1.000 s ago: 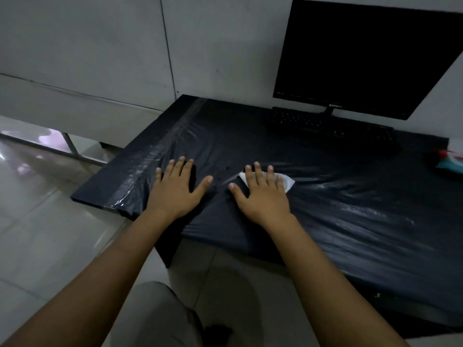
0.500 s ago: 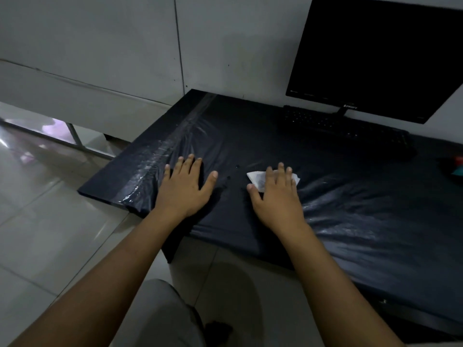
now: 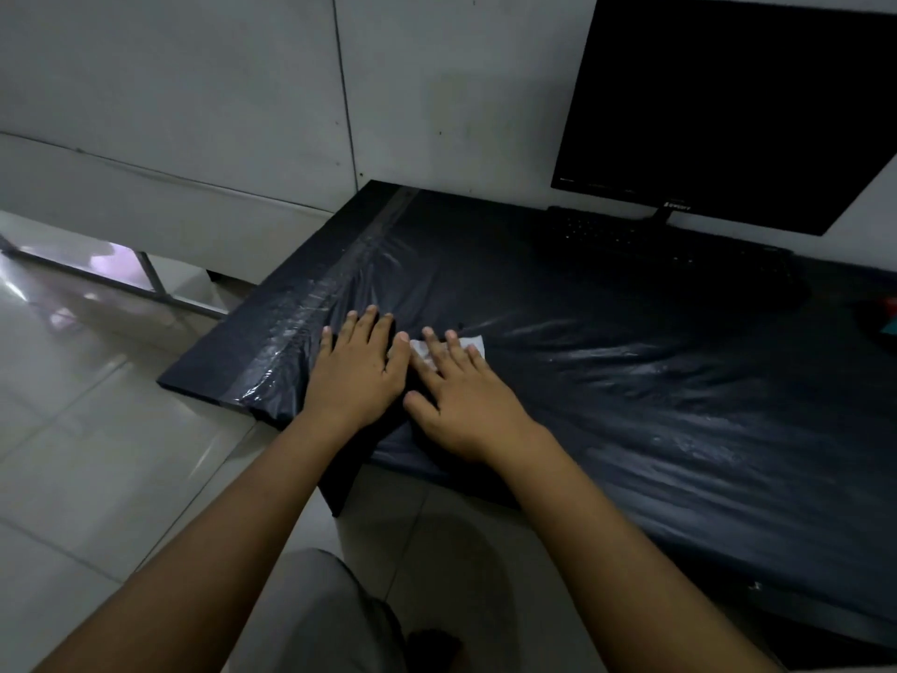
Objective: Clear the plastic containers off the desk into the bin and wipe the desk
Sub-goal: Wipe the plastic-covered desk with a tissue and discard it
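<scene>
Your right hand (image 3: 466, 405), fingers straight, presses a white tissue (image 3: 473, 343) flat near the bench's (image 3: 679, 405) front-left corner; left hand (image 3: 359, 371) flat beside it, holding nothing.

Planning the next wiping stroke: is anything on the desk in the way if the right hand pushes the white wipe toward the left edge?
Yes. The left hand lies flat on the black plastic-covered desk directly left of the white wipe, its thumb almost touching it. The right hand presses the wipe with straight fingers. Beyond the left hand, nothing visible blocks the edge.
</scene>
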